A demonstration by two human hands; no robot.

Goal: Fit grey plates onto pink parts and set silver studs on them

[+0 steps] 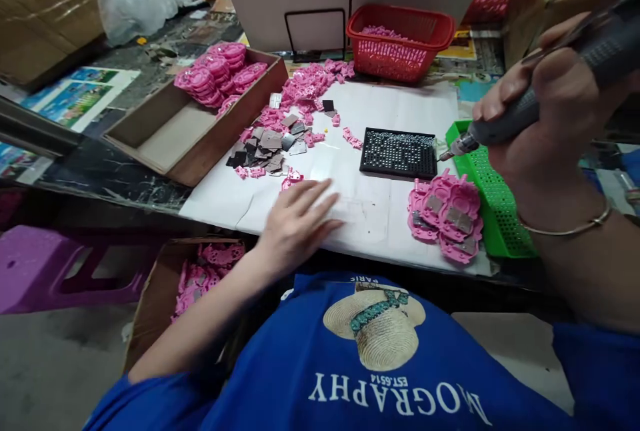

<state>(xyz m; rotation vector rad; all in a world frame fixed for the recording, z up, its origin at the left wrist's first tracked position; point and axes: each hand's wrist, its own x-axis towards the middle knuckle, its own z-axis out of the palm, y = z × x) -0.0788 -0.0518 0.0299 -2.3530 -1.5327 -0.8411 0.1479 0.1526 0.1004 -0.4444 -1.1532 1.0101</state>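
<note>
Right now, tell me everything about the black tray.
The black tray is a shallow rectangle, seemingly plastic, with a raised rim. Many small shiny pieces, apparently screws, dot its surface in rows. It lies flat on the white sheet. The tip of the power tool in the right hand is by its right edge; contact is unclear.
</note>
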